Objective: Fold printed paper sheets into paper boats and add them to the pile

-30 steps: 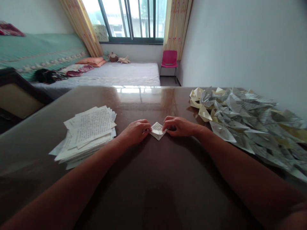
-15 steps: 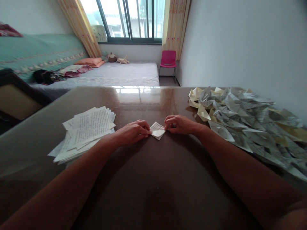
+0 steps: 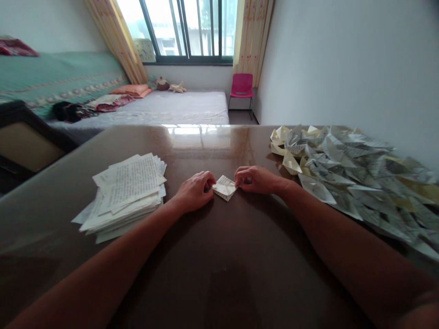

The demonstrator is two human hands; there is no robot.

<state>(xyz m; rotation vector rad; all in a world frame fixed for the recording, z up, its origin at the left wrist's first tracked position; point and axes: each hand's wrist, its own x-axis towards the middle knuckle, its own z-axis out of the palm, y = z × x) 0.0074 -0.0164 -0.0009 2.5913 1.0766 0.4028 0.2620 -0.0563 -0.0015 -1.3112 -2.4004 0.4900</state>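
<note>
A small folded piece of printed paper (image 3: 224,188), diamond-shaped, lies on the dark glossy table (image 3: 219,256) between my hands. My left hand (image 3: 194,190) has curled fingers that pinch its left corner. My right hand (image 3: 255,179) is also curled, its fingertips gripping the right corner. Both hands rest low on the tabletop, and both forearms reach in from the near edge.
A stack of loose printed sheets (image 3: 126,192) sits to the left of my hands. A large heap of folded paper boats (image 3: 346,169) covers the table's right side by the wall. Beyond the table are a bed (image 3: 154,105), a pink chair (image 3: 242,87) and a window.
The hands stayed on the folded paper with only slight shifts. The left fingers curled in closer to the paper's corner, and the piece looks a little flatter.
</note>
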